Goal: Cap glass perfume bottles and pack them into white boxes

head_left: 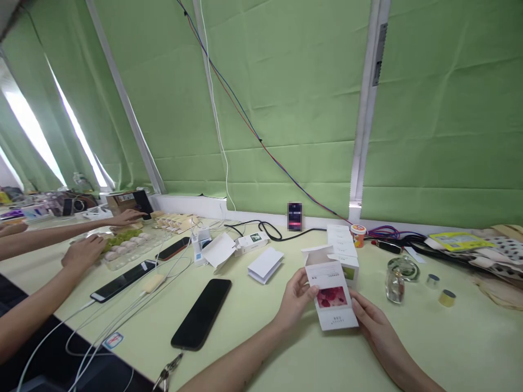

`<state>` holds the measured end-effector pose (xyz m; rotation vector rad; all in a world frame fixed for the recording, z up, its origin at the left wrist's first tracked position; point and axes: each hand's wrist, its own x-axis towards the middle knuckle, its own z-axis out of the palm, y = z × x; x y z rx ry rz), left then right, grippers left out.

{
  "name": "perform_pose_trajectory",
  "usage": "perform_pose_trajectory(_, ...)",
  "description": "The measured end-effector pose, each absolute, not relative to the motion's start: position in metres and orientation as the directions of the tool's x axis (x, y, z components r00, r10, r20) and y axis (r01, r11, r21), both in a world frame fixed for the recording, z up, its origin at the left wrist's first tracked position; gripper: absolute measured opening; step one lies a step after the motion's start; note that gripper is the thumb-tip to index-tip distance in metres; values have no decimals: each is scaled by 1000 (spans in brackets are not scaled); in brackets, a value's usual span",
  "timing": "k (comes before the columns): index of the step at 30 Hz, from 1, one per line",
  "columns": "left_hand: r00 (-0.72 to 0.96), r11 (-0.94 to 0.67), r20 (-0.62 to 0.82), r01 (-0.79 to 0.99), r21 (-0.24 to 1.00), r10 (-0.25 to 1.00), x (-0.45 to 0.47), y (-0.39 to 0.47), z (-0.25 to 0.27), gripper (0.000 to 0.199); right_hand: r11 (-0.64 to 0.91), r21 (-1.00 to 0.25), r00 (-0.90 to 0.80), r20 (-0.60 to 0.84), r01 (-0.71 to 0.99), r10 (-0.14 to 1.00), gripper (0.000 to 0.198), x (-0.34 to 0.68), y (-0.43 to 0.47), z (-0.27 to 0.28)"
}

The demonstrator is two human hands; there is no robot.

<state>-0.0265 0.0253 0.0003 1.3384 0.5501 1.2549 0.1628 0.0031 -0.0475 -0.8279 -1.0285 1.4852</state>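
Observation:
In front of me I hold a small white carton (327, 272) with a pink-red flower picture, its top flap standing up. My left hand (297, 296) grips its left edge, thumb on the front. My right hand (370, 316) is closed on its lower right edge, with some fingers hidden behind it. Just behind the carton stands a row of white boxes (342, 244), partly covered by it. To the right are a clear glass bottle (394, 287), a silver cap (432, 280) and a gold cap (447, 298).
Left of my hands lie a folded white card (265, 265), an opened white box (219, 250), a black phone (201, 314) and keys (168, 371). Charging cables (134, 305) cross the left side. A co-worker's hands (85, 250) reach over an egg-like tray (126, 247). Fabric (498, 256) lies far right.

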Motion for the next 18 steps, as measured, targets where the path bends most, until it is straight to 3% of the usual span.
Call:
perform_pose_trajectory(5, 240, -147, 255, -391, 909, 937, -29, 29, -1, 95, -46, -953, -162, 3, -299, 987, 48, 160, -4, -41)
perform_pose_trajectory(12, 261, -125, 200, -278, 952, 944, -36, 34, 0, 81, 33, -991, -139, 51, -128, 989, 52, 159, -7, -37)
perform_pose_trajectory(18, 288, -127, 207, -273, 954, 935, -37, 36, -1, 81, 58, -994, -150, 72, -93, 986, 54, 157, -9, -32)
